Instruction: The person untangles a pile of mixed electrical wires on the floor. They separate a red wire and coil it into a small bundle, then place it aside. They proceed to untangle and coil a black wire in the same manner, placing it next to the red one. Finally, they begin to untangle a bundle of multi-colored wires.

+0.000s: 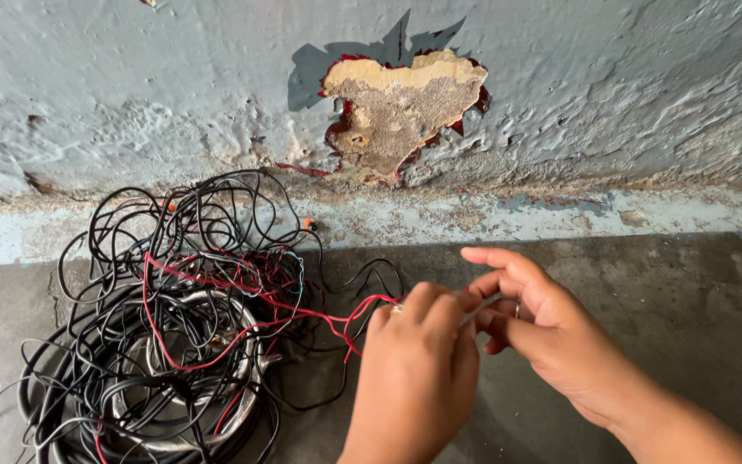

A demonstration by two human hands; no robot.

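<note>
A red wire (319, 316) runs from a tangled heap of black and red wires (173, 326) on the left to my hands. My left hand (418, 369) is closed on the red wire's end, fingers curled. My right hand (534, 322) meets it from the right, thumb and fingers pinching at the same spot, index finger stretched out. What lies between the fingertips is hidden.
The heap lies on a grey concrete floor (663, 292) against a pale blue wall (603, 94). A patch of broken plaster (397, 107) shows in the wall. Thick black cable coils (70, 404) lie at the heap's lower left.
</note>
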